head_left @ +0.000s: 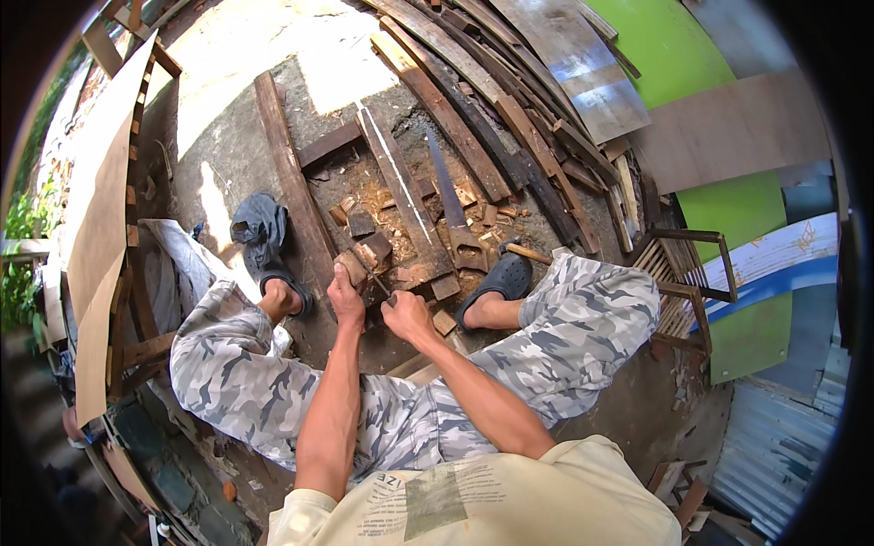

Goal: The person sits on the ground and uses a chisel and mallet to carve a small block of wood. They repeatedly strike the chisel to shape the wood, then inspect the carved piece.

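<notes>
My left hand is closed around a small brown wooden block held up between my knees. Close beside it, my right hand is closed too, fingers curled; a thin dark piece shows between the hands, and I cannot make out what the right fingers grip. Just beyond lies a wooden plank with a white stripe along it. A handsaw rests right of the plank, its wooden handle toward me. Wood offcuts and sawdust are scattered around the plank's near end.
A wooden-handled tool, probably a hammer, lies by my right clog. A long beam stands left of the offcuts. Stacked boards fill the far right, with a slatted wooden chair nearer. A dark cloth lies by my left foot.
</notes>
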`<state>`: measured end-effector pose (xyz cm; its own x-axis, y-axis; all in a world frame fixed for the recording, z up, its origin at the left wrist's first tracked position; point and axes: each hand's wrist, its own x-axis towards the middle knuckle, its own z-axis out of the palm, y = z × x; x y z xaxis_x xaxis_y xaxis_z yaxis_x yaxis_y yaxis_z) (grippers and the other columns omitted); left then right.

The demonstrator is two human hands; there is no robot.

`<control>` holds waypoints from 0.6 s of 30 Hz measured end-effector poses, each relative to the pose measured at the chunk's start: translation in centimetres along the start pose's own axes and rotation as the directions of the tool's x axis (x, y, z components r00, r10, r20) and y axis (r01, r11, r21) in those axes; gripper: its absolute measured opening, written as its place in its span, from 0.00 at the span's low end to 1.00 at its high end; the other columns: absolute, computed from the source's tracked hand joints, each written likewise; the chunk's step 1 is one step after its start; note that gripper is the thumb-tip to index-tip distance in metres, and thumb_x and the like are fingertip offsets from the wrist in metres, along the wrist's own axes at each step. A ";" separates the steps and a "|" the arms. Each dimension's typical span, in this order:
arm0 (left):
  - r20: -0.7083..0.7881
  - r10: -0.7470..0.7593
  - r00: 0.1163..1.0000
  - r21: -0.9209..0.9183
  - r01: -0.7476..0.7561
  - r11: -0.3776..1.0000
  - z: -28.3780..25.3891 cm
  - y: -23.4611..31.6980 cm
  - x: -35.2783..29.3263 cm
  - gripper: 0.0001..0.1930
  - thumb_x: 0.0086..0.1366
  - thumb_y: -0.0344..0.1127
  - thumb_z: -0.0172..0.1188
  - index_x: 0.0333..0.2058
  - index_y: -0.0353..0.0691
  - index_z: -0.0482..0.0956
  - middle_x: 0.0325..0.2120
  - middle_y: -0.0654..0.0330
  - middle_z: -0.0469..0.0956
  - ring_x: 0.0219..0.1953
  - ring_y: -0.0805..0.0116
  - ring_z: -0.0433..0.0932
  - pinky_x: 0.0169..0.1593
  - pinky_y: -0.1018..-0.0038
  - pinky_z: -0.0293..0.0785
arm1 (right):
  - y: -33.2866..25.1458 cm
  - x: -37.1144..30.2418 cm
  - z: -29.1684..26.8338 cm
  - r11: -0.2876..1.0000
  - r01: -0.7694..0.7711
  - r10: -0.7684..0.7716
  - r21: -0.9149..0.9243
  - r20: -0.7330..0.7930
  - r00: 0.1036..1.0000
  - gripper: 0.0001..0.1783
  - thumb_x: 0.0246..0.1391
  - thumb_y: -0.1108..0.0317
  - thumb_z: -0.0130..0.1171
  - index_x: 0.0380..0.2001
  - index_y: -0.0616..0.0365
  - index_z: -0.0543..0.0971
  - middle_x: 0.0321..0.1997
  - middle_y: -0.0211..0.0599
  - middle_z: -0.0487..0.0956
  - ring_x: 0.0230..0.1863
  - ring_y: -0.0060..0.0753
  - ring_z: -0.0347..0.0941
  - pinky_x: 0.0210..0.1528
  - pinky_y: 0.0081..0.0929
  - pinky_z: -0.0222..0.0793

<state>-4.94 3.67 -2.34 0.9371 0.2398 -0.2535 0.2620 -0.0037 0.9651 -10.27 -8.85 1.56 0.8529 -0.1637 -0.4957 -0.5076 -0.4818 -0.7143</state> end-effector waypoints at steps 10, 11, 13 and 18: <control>0.035 0.044 0.998 0.066 -0.047 0.997 0.3 -0.2 0.2 0.31 0.76 0.55 0.41 0.30 0.29 0.77 0.24 0.61 0.76 0.25 0.71 0.68 0.32 0.68 0.67 | 2.0 0.8 0.7 0.996 0.082 -0.083 -0.017 -0.073 0.994 0.21 0.52 0.55 0.62 0.34 0.68 0.81 0.29 0.62 0.80 0.35 0.63 0.79 0.40 0.48 0.74; 0.007 0.052 0.999 0.065 -0.052 0.997 0.0 -0.5 0.0 0.32 0.76 0.55 0.41 0.30 0.29 0.77 0.23 0.60 0.76 0.25 0.71 0.68 0.32 0.68 0.67 | 2.1 0.8 0.9 0.986 0.008 -0.013 -0.165 -0.026 1.000 0.22 0.51 0.55 0.63 0.34 0.68 0.81 0.29 0.60 0.80 0.33 0.63 0.79 0.38 0.47 0.74; -0.046 0.068 0.997 0.064 -0.065 0.996 -0.1 -0.5 -0.4 0.32 0.76 0.56 0.39 0.29 0.29 0.76 0.22 0.58 0.74 0.25 0.69 0.67 0.33 0.67 0.66 | 2.4 1.2 1.2 0.997 -0.021 0.024 -0.073 0.047 0.999 0.22 0.49 0.54 0.64 0.34 0.67 0.81 0.29 0.60 0.81 0.33 0.65 0.79 0.40 0.47 0.75; -0.010 0.124 0.992 0.149 -0.121 0.981 0.2 0.8 0.1 0.33 0.76 0.56 0.39 0.24 0.31 0.72 0.17 0.60 0.67 0.24 0.69 0.63 0.31 0.65 0.62 | 4.3 3.8 -0.6 0.531 -0.717 0.148 0.451 0.784 0.602 0.18 0.52 0.57 0.66 0.29 0.65 0.80 0.21 0.44 0.79 0.23 0.38 0.79 0.27 0.37 0.71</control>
<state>-4.64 3.49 -1.61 0.9600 0.2470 -0.1316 0.1782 -0.1770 0.9680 -9.15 -12.09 -3.13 0.3431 0.5051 -0.7919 -0.9365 0.2495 -0.2466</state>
